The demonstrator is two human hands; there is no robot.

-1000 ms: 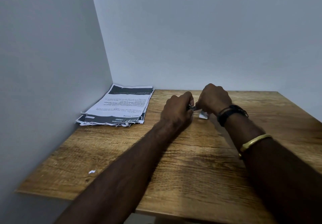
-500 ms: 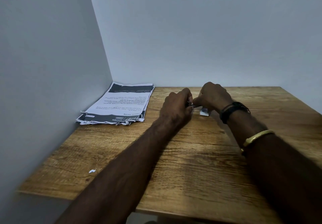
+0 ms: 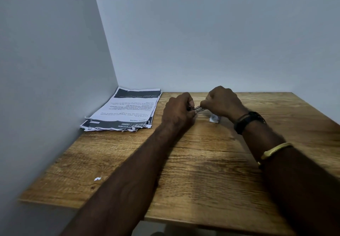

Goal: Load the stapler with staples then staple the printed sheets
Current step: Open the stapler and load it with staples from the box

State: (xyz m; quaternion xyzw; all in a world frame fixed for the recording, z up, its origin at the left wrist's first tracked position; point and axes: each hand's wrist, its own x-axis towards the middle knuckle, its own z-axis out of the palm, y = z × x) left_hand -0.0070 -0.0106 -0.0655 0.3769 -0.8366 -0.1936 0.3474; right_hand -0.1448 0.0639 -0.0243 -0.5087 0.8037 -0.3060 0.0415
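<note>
**Both hands on one metal piece, mid-table**

Near to far:

- Table (image 3: 202, 171): wood grain, one. We see one small white paper scrap (image 3: 97, 178) near the front-left edge, well apart from everything else.
- Both forearms reach in from the near edge. The right arm carries two bands: one gold bangle (image 3: 276, 150) nearer us and one black wristband (image 3: 247, 121) at the wrist.
- Left hand (image 3: 178, 112): fingers clenched around the left end of a slim shiny metal piece (image 3: 198, 109), knuckles up.
- Right hand (image 3: 223, 101): fingers curled, pinching the right end of the same piece.
- Metal piece: one, held just above the table at mid-depth, right of the sheets. Its long axis runs left to right, roughly level, spanning the gap between the two hands. Only the short middle part shows, since both ends are hidden in the fingers. We cannot tell whether it is a stapler part or a strip of staples, nor which end is the front.
- Small white box (image 3: 214, 119): one, on the table just below the right wrist and partly hidden by it. Its label is too small to read.
- Printed sheets (image 3: 125, 110): one stack, flat in the far-left corner; we cannot count the sheets. Its long axis runs near to far, leaning slightly right, alongside the left wall (image 3: 46, 70). The print is upside down from our side. Dark bands cross the near and far ends, and the near edge is ragged.
- Back wall (image 3: 220, 33): plain grey, meeting the table's far edge.
</note>
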